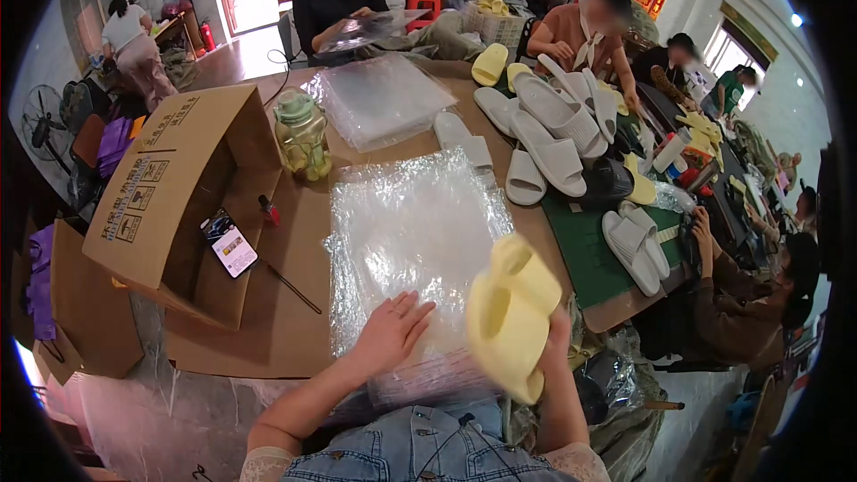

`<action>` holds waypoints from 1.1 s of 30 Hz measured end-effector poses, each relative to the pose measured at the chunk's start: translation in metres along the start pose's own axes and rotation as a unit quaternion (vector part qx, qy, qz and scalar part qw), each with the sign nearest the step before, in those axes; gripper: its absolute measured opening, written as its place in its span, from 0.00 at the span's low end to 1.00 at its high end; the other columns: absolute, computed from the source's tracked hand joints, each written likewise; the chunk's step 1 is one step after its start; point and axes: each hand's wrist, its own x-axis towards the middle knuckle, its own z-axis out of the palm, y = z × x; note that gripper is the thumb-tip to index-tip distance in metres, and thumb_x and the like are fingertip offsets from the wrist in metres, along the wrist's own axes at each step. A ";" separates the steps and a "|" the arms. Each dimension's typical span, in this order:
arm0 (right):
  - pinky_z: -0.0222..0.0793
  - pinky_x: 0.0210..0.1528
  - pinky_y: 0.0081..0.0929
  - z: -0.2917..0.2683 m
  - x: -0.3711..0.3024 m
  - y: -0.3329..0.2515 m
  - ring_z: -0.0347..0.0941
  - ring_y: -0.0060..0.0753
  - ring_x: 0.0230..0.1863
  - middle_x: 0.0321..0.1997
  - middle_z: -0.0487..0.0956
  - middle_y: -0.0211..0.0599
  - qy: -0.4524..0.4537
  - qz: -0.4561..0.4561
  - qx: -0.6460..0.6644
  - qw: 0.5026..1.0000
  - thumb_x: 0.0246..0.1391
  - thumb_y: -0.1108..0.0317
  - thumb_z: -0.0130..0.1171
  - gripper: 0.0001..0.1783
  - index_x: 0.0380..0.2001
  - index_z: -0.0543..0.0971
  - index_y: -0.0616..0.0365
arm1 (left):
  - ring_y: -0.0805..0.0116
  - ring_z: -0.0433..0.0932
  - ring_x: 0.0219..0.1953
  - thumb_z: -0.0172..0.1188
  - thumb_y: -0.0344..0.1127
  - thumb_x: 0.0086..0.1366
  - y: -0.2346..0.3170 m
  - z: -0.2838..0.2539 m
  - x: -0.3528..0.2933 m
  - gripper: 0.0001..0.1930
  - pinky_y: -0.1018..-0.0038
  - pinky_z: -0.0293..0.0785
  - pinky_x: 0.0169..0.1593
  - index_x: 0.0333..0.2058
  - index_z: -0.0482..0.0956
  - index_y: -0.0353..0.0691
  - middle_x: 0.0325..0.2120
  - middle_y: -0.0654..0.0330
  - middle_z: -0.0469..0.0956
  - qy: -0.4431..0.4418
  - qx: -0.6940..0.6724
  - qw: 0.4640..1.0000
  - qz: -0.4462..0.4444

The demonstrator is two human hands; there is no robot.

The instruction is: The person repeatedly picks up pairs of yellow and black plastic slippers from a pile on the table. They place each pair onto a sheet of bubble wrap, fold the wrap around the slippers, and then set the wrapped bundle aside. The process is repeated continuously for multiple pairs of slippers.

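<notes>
My right hand (558, 336) grips a pair of pale yellow slippers (511, 321) from their right side. The slippers are held together and tilted over the right edge of a stack of clear plastic bags (415, 232); most of the right fingers are hidden behind them. On the near part of that stack, my left hand (393, 330) lies flat with its fingers stretched out and nothing in it. Light glints off the wrinkled top bag.
Grey slippers (546, 143) are heaped at the right, beyond a green mat (571, 254). Leftward stand an open cardboard box (170, 187), a phone (229, 245) and a glass jar (302, 138). More clear bags (384, 98) lie farther back. Several people work around the table.
</notes>
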 end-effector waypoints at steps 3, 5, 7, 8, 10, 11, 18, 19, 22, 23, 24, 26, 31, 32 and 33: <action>0.71 0.60 0.32 -0.008 -0.039 -0.009 0.77 0.38 0.61 0.60 0.81 0.43 -0.140 0.007 -0.062 0.988 0.55 0.74 0.68 0.22 0.54 0.82 0.59 | 0.40 0.71 0.63 0.48 0.40 0.75 -0.001 0.002 0.011 0.21 0.55 0.68 0.66 0.63 0.73 0.44 0.63 0.41 0.71 0.021 -0.063 0.997 -0.033; 0.71 0.60 0.32 -0.009 -0.053 -0.017 0.77 0.41 0.62 0.60 0.81 0.43 -0.213 -0.008 -0.062 0.975 0.54 0.73 0.69 0.23 0.55 0.81 0.58 | 0.40 0.72 0.62 0.47 0.39 0.76 0.002 0.000 0.016 0.22 0.55 0.68 0.65 0.65 0.71 0.44 0.63 0.38 0.70 0.023 -0.061 0.996 -0.055; 0.74 0.56 0.31 -0.016 -0.063 -0.006 0.80 0.41 0.56 0.56 0.82 0.44 -0.230 0.048 -0.050 0.971 0.55 0.71 0.67 0.22 0.55 0.81 0.59 | 0.38 0.73 0.61 0.48 0.41 0.76 0.002 0.003 0.018 0.22 0.53 0.68 0.65 0.65 0.70 0.45 0.61 0.35 0.71 0.043 -0.050 0.996 -0.061; 0.74 0.54 0.32 -0.019 -0.063 -0.007 0.81 0.41 0.54 0.54 0.83 0.45 -0.244 0.069 -0.061 0.965 0.55 0.71 0.67 0.22 0.55 0.80 0.59 | 0.37 0.73 0.61 0.47 0.42 0.76 0.003 0.003 0.020 0.23 0.54 0.67 0.65 0.66 0.69 0.44 0.62 0.34 0.69 0.041 -0.046 0.997 -0.054; 0.75 0.51 0.33 -0.021 -0.061 -0.008 0.82 0.42 0.50 0.50 0.83 0.46 -0.250 0.066 -0.088 0.962 0.55 0.70 0.66 0.22 0.54 0.80 0.58 | 0.37 0.71 0.62 0.47 0.42 0.76 0.009 0.004 0.023 0.23 0.53 0.67 0.65 0.66 0.69 0.44 0.63 0.34 0.69 0.043 -0.055 0.996 -0.062; 0.76 0.49 0.34 -0.019 -0.060 -0.008 0.82 0.44 0.47 0.47 0.83 0.46 -0.241 0.042 -0.103 0.964 0.56 0.69 0.66 0.21 0.54 0.80 0.58 | 0.36 0.71 0.62 0.47 0.42 0.76 0.012 0.003 0.023 0.23 0.52 0.67 0.66 0.66 0.69 0.45 0.63 0.34 0.68 0.045 -0.059 0.995 -0.066; 0.74 0.38 0.49 0.003 -0.042 0.004 0.77 0.58 0.36 0.35 0.78 0.51 -0.129 -0.003 -0.291 0.948 0.54 0.62 0.65 0.15 0.37 0.78 0.64 | 0.37 0.57 0.72 0.47 0.40 0.75 0.032 -0.019 0.016 0.24 0.50 0.56 0.72 0.68 0.69 0.47 0.71 0.42 0.58 -0.016 -0.020 0.995 0.092; 0.74 0.37 0.50 0.010 -0.041 0.004 0.77 0.58 0.36 0.35 0.78 0.51 -0.115 -0.034 -0.300 0.946 0.54 0.62 0.65 0.15 0.36 0.78 0.64 | 0.38 0.56 0.72 0.47 0.40 0.75 0.036 -0.022 0.015 0.24 0.50 0.55 0.73 0.68 0.69 0.47 0.72 0.44 0.57 -0.020 -0.014 0.994 0.110; 0.72 0.37 0.54 0.033 -0.030 0.008 0.76 0.61 0.36 0.36 0.77 0.53 -0.108 -0.035 -0.294 0.949 0.56 0.62 0.64 0.14 0.37 0.77 0.63 | 0.41 0.51 0.75 0.47 0.42 0.76 0.043 -0.023 0.010 0.25 0.50 0.50 0.74 0.69 0.67 0.50 0.73 0.50 0.56 -0.037 -0.014 0.986 0.162; 0.71 0.37 0.55 0.040 -0.025 0.011 0.76 0.62 0.36 0.37 0.77 0.54 -0.098 -0.031 -0.298 0.949 0.56 0.63 0.63 0.14 0.37 0.76 0.63 | 0.42 0.50 0.75 0.47 0.41 0.76 0.045 -0.024 0.009 0.25 0.50 0.49 0.75 0.69 0.66 0.50 0.74 0.51 0.55 -0.043 -0.024 0.985 0.167; 0.71 0.38 0.55 0.045 -0.020 0.011 0.76 0.63 0.36 0.37 0.76 0.55 -0.091 -0.039 -0.332 0.938 0.57 0.63 0.63 0.13 0.37 0.76 0.62 | 0.43 0.49 0.76 0.46 0.40 0.76 0.049 -0.025 0.009 0.25 0.51 0.48 0.76 0.70 0.66 0.49 0.74 0.52 0.54 -0.050 -0.034 0.983 0.176; 0.71 0.38 0.55 0.063 -0.005 0.032 0.76 0.64 0.36 0.37 0.76 0.55 -0.076 -0.050 -0.315 0.945 0.57 0.63 0.63 0.13 0.36 0.75 0.62 | 0.45 0.47 0.77 0.46 0.38 0.76 0.053 -0.025 0.009 0.26 0.52 0.46 0.77 0.70 0.66 0.49 0.75 0.54 0.53 -0.056 -0.066 0.976 0.201; 0.71 0.39 0.55 0.109 0.049 0.012 0.75 0.65 0.37 0.36 0.76 0.58 -0.036 -0.034 -0.248 0.968 0.60 0.63 0.60 0.13 0.35 0.74 0.64 | 0.45 0.47 0.77 0.45 0.38 0.76 0.057 -0.036 -0.001 0.26 0.53 0.46 0.76 0.71 0.64 0.45 0.76 0.55 0.51 -0.060 -0.106 0.971 0.205; 0.71 0.39 0.55 0.118 0.059 0.024 0.75 0.65 0.37 0.36 0.76 0.59 -0.026 -0.021 -0.277 0.960 0.61 0.63 0.59 0.14 0.35 0.74 0.64 | 0.45 0.47 0.77 0.44 0.38 0.76 0.058 -0.039 -0.005 0.26 0.53 0.46 0.76 0.71 0.64 0.45 0.76 0.55 0.51 -0.058 -0.111 0.971 0.201; 0.71 0.40 0.56 0.128 0.069 0.031 0.75 0.66 0.38 0.35 0.76 0.60 -0.019 -0.010 -0.304 0.953 0.61 0.62 0.58 0.14 0.35 0.74 0.65 | 0.45 0.47 0.77 0.44 0.38 0.77 0.057 -0.041 -0.009 0.26 0.53 0.46 0.76 0.71 0.64 0.45 0.76 0.55 0.51 -0.056 -0.115 0.973 0.194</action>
